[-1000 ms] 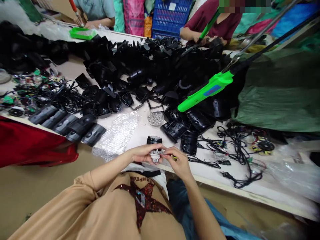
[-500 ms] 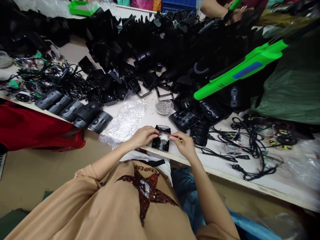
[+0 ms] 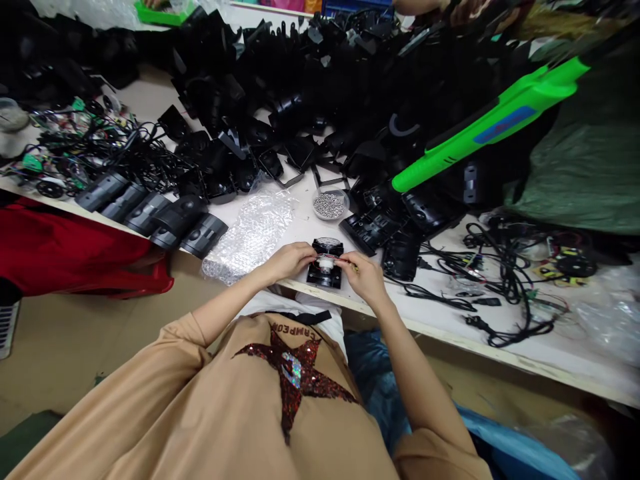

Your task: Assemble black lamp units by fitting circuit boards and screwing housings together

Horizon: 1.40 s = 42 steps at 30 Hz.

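A black plastic housing (image 3: 324,277) lies at the table's front edge, a clear round lens at its far end. In its middle sits a small white part (image 3: 327,264), and thin red wires (image 3: 329,256) run across above it. My left hand (image 3: 294,260) pinches the wires at the housing's left side. On the right side, my right hand (image 3: 365,275) has its fingers closed on the other end of the wires. A small yellowish bit shows by the right fingers, too small to name.
A bowl of small screws (image 3: 329,205) stands behind the housing, beside bubble wrap (image 3: 255,227). Black cables (image 3: 500,287) lie right, grey-black shells (image 3: 177,220) left. A green tool (image 3: 485,130) hangs over the heaped black parts. A co-worker's arm (image 3: 417,5) is at the back.
The view has shifted slightly. The hands remain at the housing, with the wires now drawn straighter across it. The co-worker's hand at the back has moved, and another hand shows at the green tray.
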Available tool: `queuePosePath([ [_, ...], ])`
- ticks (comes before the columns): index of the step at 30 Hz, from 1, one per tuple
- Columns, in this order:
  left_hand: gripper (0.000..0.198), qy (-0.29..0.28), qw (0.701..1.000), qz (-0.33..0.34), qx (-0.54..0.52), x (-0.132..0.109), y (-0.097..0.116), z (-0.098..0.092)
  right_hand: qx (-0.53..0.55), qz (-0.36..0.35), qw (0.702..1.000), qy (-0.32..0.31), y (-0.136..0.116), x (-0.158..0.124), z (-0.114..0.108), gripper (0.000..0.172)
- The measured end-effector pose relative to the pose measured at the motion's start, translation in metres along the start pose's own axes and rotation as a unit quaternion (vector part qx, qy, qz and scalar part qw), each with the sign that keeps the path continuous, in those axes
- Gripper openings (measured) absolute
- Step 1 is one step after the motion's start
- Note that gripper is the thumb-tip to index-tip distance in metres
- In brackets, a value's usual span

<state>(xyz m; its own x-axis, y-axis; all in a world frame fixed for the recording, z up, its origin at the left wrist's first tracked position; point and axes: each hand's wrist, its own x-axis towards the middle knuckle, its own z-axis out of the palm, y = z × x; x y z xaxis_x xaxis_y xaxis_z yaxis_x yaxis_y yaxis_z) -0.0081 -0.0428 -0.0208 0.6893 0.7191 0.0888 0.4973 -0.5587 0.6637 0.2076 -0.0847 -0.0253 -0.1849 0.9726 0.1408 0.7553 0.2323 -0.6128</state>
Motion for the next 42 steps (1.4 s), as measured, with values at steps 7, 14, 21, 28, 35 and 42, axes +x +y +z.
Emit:
queuePosePath([
  [7, 0.020, -0.001, 1.000, 0.014, 0.015, 0.001, 0.000, 0.003, -0.034, -0.022, 0.999, -0.017, -0.001, -0.001, -0.001, 0.021],
  [14, 0.021, -0.013, 0.998, 0.019, 0.052, 0.003, 0.001, -0.001, -0.001, -0.026, 1.000, -0.016, 0.002, -0.002, 0.004, 0.020],
  [21, 0.022, -0.028, 0.997, 0.014, 0.070, 0.005, 0.005, -0.003, -0.011, -0.031, 0.999, -0.035, 0.003, -0.003, 0.003, 0.021],
  [28, 0.025, -0.032, 0.993, 0.033, 0.105, 0.006, 0.004, 0.000, -0.028, -0.047, 0.998, -0.038, 0.003, -0.004, 0.004, 0.023],
  [35, 0.024, -0.053, 0.992, 0.034, 0.111, 0.008, 0.007, -0.006, -0.043, -0.052, 0.997, -0.046, 0.002, -0.004, 0.004, 0.023],
  [42, 0.025, -0.065, 0.991, 0.035, 0.110, 0.010, 0.009, -0.010, -0.049, -0.051, 0.996, -0.048, 0.004, -0.007, 0.006, 0.023],
])
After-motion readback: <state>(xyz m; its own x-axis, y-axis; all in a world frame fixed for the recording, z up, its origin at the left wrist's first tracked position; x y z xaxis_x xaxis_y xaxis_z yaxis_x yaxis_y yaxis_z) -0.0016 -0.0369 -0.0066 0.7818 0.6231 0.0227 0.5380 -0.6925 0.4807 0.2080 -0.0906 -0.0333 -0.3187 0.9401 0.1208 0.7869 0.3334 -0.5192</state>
